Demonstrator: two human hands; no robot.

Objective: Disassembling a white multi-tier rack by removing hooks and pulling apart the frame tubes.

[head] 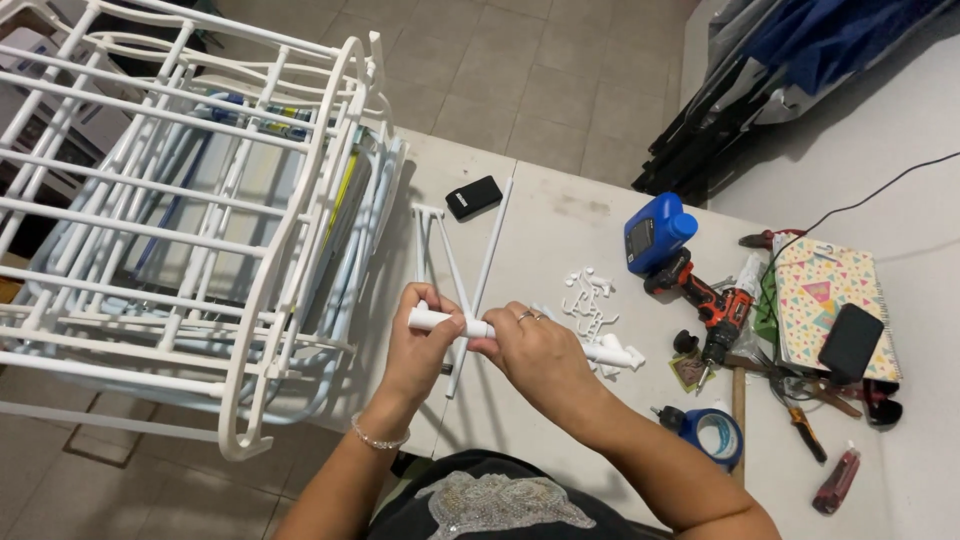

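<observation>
My left hand (420, 345) and my right hand (535, 350) both grip one short white plastic tube (445, 321), held level just above a pale table (560, 215). The left hand wraps the tube's left end, the right hand pinches it near the middle, and more of the tube pokes out to the right past my right hand. Under my hands lie thin white rods (485, 262) crossed on the table. A large white plastic rack (190, 215) with many bars stands on the table to my left.
Small white plastic connectors (590, 295) lie scattered right of my hands. Beyond them are a blue bottle (657, 230), a red and black drill (705, 300), a blue tape roll (716, 435), a patterned notebook (825, 290) and hand tools. A black box (473, 197) rests further back.
</observation>
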